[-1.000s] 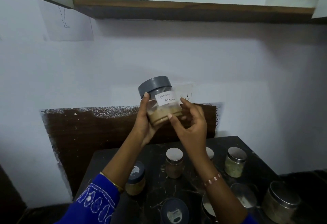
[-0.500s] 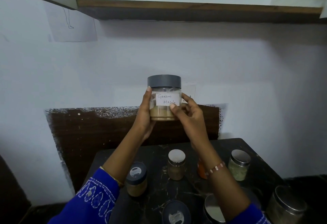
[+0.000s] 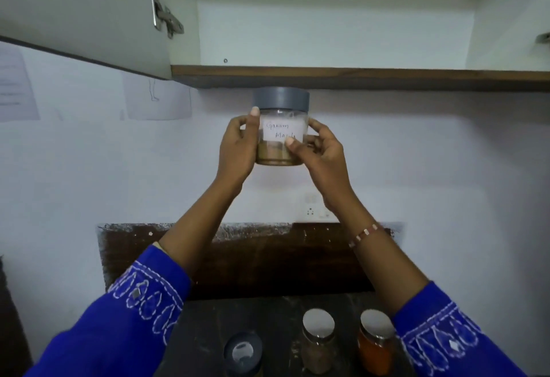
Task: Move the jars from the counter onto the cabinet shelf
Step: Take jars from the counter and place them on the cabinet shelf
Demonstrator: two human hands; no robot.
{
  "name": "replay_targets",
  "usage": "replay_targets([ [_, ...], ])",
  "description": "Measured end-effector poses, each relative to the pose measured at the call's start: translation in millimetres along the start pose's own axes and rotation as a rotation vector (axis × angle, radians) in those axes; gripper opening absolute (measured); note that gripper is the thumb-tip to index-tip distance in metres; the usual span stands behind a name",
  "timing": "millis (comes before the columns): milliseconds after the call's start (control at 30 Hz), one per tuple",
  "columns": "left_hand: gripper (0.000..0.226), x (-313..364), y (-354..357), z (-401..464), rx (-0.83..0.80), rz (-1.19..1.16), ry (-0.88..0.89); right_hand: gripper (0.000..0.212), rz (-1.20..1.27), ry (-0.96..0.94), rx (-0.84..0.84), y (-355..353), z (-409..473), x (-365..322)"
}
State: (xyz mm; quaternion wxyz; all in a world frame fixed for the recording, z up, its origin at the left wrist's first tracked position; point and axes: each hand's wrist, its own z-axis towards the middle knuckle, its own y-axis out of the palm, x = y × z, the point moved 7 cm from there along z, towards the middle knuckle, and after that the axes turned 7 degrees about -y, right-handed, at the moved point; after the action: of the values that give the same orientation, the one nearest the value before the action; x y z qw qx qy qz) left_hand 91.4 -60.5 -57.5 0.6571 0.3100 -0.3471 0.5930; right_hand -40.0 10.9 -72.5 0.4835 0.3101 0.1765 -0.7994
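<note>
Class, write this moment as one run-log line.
stage: lifting | held: Garam Masala jar, upright, in left hand and right hand | position: just below cabinet shelf | shelved: no

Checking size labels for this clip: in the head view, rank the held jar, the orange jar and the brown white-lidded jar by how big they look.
1. Held jar, clearly largest, gripped by left hand and right hand.
2-3. Orange jar and brown jar look alike; not ranked, and the frame edge crops both.
</note>
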Motion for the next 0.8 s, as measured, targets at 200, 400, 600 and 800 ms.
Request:
replay_targets([
  [200,0.033,63.2,-26.4,64.2,0.03,0.074,0.16,0.054,0.054,-0.111,-0.051,31.6,74.9,-34.6],
  [400,0.043,83.2,-40.5,133.2,0.02,0.077,0.156,0.057,-0.132,-0.235,-0.057,63.3,146.4,-59.7],
  [600,0.04,73.6,-47.7,177.0,0.003,0.183,0.22,0.056,-0.283,-0.234,-0.111,102.1,193.7,-47.4],
  [800,0.048,53.2,-60.9,222.1,0.086,0.367,0.2,0.058,-0.354,-0.155,-0.173,124.2,238.2,-11.7],
])
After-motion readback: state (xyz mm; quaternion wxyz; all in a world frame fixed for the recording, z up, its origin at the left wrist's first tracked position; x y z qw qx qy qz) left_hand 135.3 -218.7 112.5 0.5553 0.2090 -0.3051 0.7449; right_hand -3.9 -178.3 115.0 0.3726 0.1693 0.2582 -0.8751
